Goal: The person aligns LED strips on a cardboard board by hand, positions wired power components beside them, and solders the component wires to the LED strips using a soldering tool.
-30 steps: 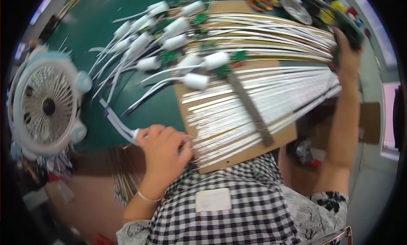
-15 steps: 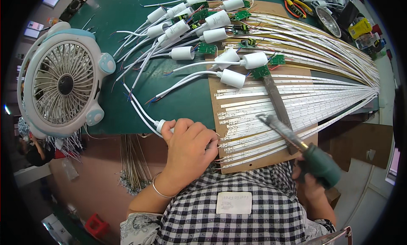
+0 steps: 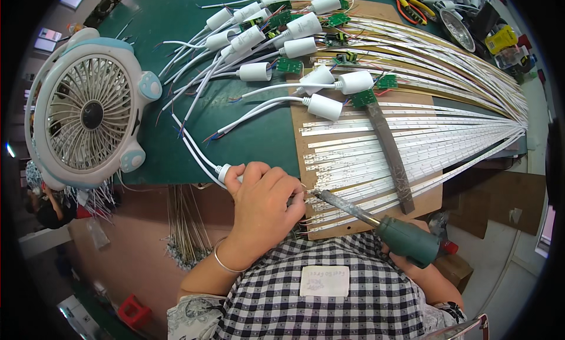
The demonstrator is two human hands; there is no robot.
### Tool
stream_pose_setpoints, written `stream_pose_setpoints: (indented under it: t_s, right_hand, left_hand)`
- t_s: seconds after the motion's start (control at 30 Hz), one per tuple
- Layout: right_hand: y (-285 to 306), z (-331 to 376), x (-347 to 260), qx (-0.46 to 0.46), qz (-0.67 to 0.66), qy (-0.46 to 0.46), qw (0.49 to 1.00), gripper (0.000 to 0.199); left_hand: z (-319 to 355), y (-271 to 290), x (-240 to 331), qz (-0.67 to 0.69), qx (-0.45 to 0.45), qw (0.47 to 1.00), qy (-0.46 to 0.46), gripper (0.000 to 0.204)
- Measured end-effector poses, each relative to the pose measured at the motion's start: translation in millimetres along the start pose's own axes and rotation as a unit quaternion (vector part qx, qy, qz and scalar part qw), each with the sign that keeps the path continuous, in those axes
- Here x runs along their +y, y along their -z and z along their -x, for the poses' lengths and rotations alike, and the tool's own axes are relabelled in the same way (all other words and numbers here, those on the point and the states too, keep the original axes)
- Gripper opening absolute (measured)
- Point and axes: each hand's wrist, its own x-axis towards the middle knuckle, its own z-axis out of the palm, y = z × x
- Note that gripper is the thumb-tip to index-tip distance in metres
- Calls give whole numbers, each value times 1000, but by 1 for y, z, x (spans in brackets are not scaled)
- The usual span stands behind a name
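Observation:
My left hand (image 3: 266, 207) is closed around a white cylindrical housing (image 3: 224, 173) with white cables, mostly hidden under my palm. Its fingertips are at the left ends of the white LED strips (image 3: 353, 163), where thin wires show. My right hand (image 3: 406, 260) grips the green handle of a soldering iron (image 3: 409, 241). The iron's dark tip meets the end of one strip, just right of my left fingers; the exact contact is too small to make out. The strips fan out over a brown board (image 3: 303, 143), with a dark metal bar (image 3: 391, 155) lying across them.
White housings (image 3: 323, 107) with cables and green circuit boards (image 3: 363, 99) lie across the green table (image 3: 194, 110). At left stands a white-and-blue fan (image 3: 91, 113). Pliers (image 3: 412, 10) and a metal bowl (image 3: 457, 30) are at the far right. A co-worker's arm (image 3: 54, 203) shows at far left.
My right hand has swung the soldering iron left and down, from above the strips near the bar to the strip ends beside my left fingers. My left hand has hardly moved.

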Motion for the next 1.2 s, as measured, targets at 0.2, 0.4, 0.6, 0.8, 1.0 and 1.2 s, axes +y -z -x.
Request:
stream_pose_setpoints:
  t_s: [0.2, 0.4, 0.6, 0.8, 1.0, 1.2]
  right_hand:
    - [1, 4, 3, -57, -27, -75, 995, 29]
    - [-3, 1, -10, 59, -159, -143, 975, 50]
    - [-6, -16, -12, 102, -457, -130, 874, 56]
    - [-33, -78, -31, 95, -554, -108, 820, 99]
    - [-46, -91, -17, 56, -543, -14, 838, 98]
    - [-50, -90, -16, 63, -547, -11, 835, 99]
  left_hand:
    - [-1, 1, -2, -4, 0, 1000, 4, 11]
    - [-3, 0, -1, 1, -3, 1000, 3, 11]
    - [0, 0, 2, -11, -5, 1000, 3, 11]
    - [-5, 1, 6, -15, -19, 1000, 8, 10]
    - [-9, 1, 12, -19, -34, 999, 15, 10]
    - [-7, 3, 11, -21, -38, 999, 16, 10]
